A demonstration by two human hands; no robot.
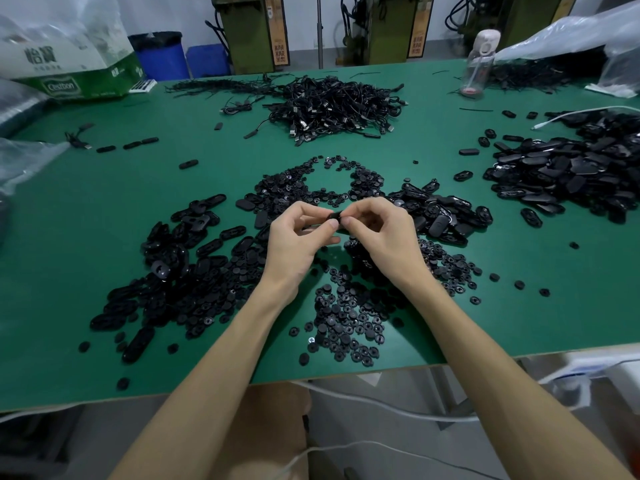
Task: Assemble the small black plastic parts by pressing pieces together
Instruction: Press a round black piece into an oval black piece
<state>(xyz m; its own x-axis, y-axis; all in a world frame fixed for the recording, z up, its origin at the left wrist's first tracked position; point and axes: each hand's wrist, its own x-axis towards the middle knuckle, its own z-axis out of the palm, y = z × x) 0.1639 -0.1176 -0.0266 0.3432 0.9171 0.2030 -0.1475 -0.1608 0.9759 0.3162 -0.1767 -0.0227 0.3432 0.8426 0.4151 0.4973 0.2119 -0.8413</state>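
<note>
A flat green table mat (104,209) carries a heap of black oval plastic shells (180,271) left of the grip and a tangle of thin black cables (332,105) beyond it. Olive-green machines (249,29) stand behind. The left hand (300,240) and right hand (379,233) pinch one small dark black plastic piece (334,215) between thumbs and forefingers, mostly hidden.

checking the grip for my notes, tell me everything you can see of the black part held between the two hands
The black part is a small, dark, plastic-looking piece. The left hand pinches it from one side and the right hand from the other. Together they hide most of it, so its full shape cannot be told. It is held clear of the green table, above scattered black pieces.
</note>
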